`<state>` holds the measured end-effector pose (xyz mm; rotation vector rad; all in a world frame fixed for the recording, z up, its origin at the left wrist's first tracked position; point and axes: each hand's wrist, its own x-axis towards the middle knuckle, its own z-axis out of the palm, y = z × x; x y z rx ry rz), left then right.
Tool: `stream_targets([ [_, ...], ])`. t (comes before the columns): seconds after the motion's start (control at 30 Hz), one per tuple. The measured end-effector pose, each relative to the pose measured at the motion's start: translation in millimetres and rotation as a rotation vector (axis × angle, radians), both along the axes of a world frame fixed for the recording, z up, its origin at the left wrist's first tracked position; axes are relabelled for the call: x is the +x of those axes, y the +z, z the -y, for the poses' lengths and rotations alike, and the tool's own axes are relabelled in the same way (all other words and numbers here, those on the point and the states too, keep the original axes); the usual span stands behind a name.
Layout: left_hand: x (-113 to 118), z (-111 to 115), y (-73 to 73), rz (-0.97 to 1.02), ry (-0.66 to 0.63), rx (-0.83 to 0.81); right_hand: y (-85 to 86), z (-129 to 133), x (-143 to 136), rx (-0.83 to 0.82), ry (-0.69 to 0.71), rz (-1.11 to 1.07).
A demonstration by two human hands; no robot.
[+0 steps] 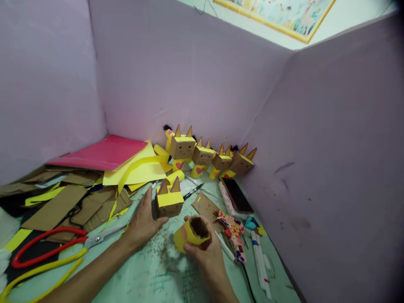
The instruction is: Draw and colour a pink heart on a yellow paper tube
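My right hand (206, 248) is wrapped round a yellow paper-covered cardboard tube (186, 237), tilted so that its hollow brown end faces up. Just left of it, my left hand (143, 221) has its thumb and fingers spread beside a small cardboard box head (169, 206). The box has a yellow top and two pointed ears or horns; whether my left hand touches it I cannot tell. At the back, several finished-looking figures (183, 147) of the same make stand by the wall, with box heads on yellow tubes bearing hearts.
Red-and-yellow scissors (85, 242) lie at the left by cardboard scraps (55, 206), yellow paper (139, 168) and a pink folder (104, 152). To the right are a phone (236, 195), a patterned-covered tool with a cord (232, 229) and white markers (260, 263). Purple walls enclose the table.
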<state>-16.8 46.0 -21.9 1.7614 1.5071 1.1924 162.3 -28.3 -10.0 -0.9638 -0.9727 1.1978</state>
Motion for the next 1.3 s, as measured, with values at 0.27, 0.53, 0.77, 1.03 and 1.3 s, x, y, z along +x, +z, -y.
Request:
stream_targets([
  [0.27,3.6,56.0,13.2,-0.106,-0.097,0.31,-0.3,-0.9,5.2,-0.017,0.106,-0.047],
  [0.53,16.5,62.1,18.8,0.227,-0.504,-0.281,9.1,3.1,2.4,-0.103,0.32,-0.443],
  [0.77,30.1,71.2,30.5,0.215,-0.273,-0.419,7.0,-1.4,-16.1,-0.243,0.111,-0.5],
  [1.03,27.3,76.0,23.7,0.713,-0.578,-0.64,9.7,3.4,-19.5,-0.175,0.172,-0.47],
  [1.3,17.8,72.2,25.0,0.94,-0.711,-0.904,21.2,2.3,8.8,-0.017,0.078,0.251],
])
